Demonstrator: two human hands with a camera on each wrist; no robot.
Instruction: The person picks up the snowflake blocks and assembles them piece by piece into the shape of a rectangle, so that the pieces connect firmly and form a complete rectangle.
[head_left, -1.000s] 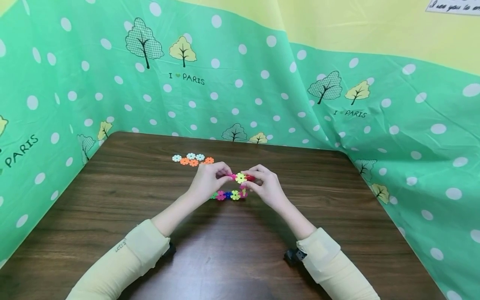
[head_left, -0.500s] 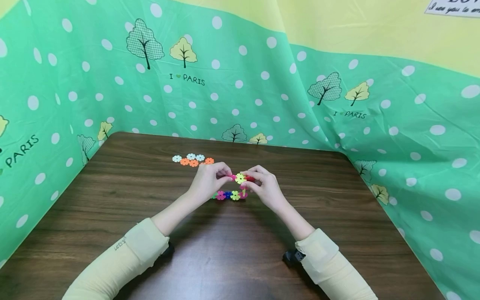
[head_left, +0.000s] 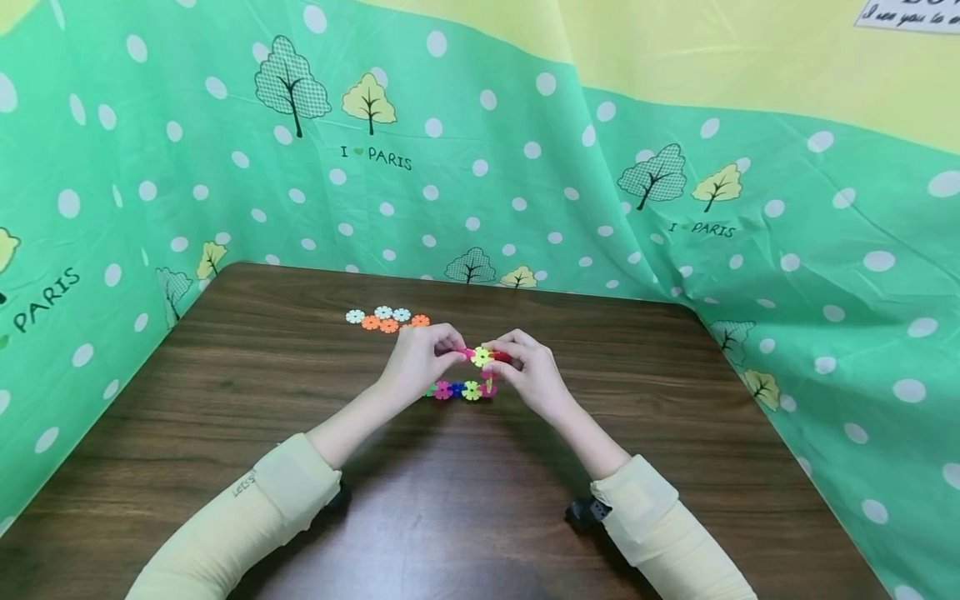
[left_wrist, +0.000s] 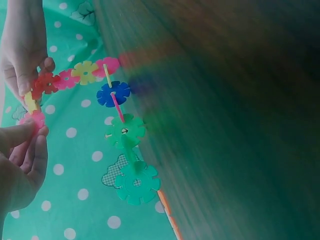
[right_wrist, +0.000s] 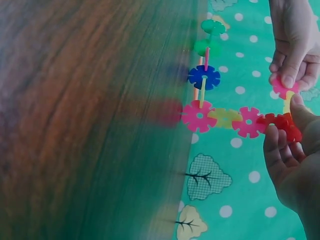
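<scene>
A chain of slotted, flower-shaped plastic discs bends through both wrist views. At its upper end my left hand (head_left: 416, 362) pinches a pink disc (left_wrist: 34, 119) between thumb and fingers. My right hand (head_left: 532, 375) grips a red disc (right_wrist: 283, 125) beside it. A yellow disc (head_left: 482, 357) joins the two, seen edge-on in the wrist views. From the red disc the chain runs down through pink and yellow discs to a pink corner disc (right_wrist: 199, 116). Beyond that come a blue disc (left_wrist: 113, 94) and green discs (left_wrist: 137, 182). In the head view my left hand hides the green end.
Several loose discs lie flat on the brown wooden table (head_left: 247, 375) behind my left hand: pale blue ones (head_left: 384, 312) and orange ones (head_left: 388, 325). A green dotted curtain (head_left: 450, 167) hangs around the table's back and sides.
</scene>
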